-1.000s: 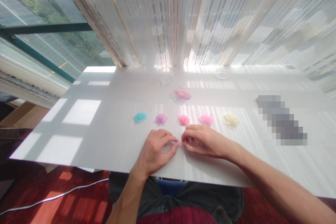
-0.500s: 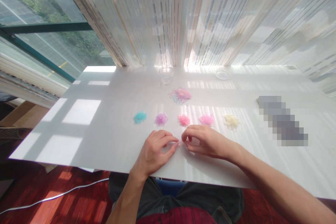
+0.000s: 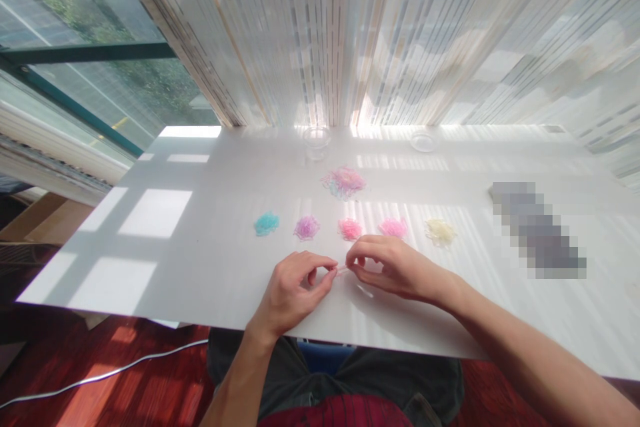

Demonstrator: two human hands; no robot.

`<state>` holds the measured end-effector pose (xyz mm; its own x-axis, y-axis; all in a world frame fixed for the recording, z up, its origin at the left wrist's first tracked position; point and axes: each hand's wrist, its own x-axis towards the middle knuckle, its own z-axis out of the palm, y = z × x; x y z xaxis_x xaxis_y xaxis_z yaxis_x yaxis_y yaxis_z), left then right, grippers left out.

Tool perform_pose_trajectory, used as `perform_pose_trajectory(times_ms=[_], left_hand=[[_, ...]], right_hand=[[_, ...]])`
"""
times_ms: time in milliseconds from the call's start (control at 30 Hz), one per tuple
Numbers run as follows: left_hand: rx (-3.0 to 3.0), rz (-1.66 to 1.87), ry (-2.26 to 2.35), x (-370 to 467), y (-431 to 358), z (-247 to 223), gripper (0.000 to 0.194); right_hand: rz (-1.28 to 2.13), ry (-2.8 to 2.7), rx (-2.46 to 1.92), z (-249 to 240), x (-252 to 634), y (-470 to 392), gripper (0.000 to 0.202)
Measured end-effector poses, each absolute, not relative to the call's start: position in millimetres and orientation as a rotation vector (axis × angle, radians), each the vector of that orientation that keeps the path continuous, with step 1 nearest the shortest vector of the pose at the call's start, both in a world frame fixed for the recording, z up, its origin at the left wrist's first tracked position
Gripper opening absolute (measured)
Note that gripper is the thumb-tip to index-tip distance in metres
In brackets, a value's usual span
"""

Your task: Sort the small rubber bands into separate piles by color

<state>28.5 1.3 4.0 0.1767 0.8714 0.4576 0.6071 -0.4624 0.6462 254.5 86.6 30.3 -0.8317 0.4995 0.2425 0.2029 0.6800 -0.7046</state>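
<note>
A thin pink rubber band (image 3: 342, 270) spans the small gap between my two hands, above the table's front part. My left hand (image 3: 293, 293) pinches one end of it between thumb and forefinger. The other end is in the closed fingertips of my right hand (image 3: 395, 268). Just beyond the hands lies a row of small band piles: teal (image 3: 266, 223), purple (image 3: 307, 227), coral red (image 3: 350, 229), pink (image 3: 393, 227) and pale yellow (image 3: 441, 232). Behind that row sits a larger mixed-colour pile (image 3: 345, 181).
At the back of the white table (image 3: 225, 280) stand a clear round tub (image 3: 317, 144) and a clear lid (image 3: 423, 141). A pixelated dark object (image 3: 540, 230) lies at the right. Striped curtains (image 3: 310, 33) hang along the far edge.
My left hand has shifted slightly left, widening the gap between the fingertips. More of the pink band shows between them. The piles have stayed where they were.
</note>
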Motion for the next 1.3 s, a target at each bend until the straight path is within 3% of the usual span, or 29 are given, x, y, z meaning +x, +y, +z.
perform_pose_trajectory(times_ms=[1000, 1300], left_hand=[[2.099, 1.211, 1.423, 29, 2, 6, 0.005], [2.137, 1.183, 1.421, 28, 2, 4, 0.007]], right_hand=[[0.691, -2.456, -0.577, 36, 261, 91, 0.012], [0.439, -2.389, -1.108, 66, 321, 121, 0.026]])
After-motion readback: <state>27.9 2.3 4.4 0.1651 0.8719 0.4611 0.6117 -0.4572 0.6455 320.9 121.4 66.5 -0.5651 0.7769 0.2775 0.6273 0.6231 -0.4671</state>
